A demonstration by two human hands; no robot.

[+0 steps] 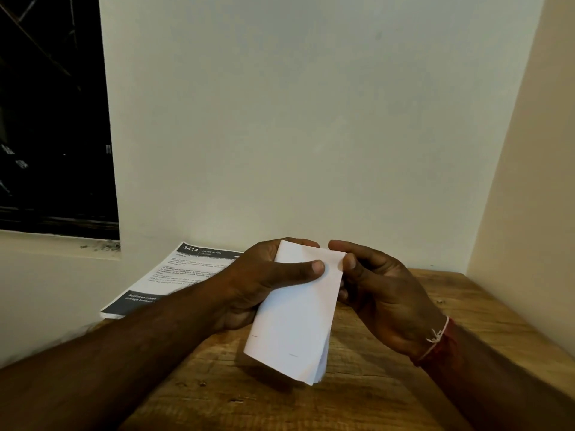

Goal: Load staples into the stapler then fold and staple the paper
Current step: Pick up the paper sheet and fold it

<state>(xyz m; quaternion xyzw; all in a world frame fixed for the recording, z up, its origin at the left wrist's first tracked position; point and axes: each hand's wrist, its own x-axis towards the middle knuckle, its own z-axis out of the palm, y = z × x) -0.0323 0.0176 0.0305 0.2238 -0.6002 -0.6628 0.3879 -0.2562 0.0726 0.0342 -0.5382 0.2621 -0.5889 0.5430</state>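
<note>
Head view is showing it all from above the hands, so, sweeping from the left: a printed sheet [174, 275] is lying flat at the back-left of the wooden table [389, 384], untouched. Next, the left hand [264, 281] is cradling the folded paper [295, 315] from behind, thumb pressing across its front near the top, fingers curling over the top edge. The paper is being held up off the table, tilting down toward the camera, and two small dark marks near its lower end are looking like staples already driven. Over on the right, the right hand [376, 290], a thread bracelet [435, 340] at its wrist, is pinching the paper's top right corner between thumb and forefinger. No stapler is showing anywhere. By my read, folding and at least some stapling are done, and this is a check or a crease-tightening. The next move is likely calling for a firm pinch along the fold, or setting the paper down.
</note>
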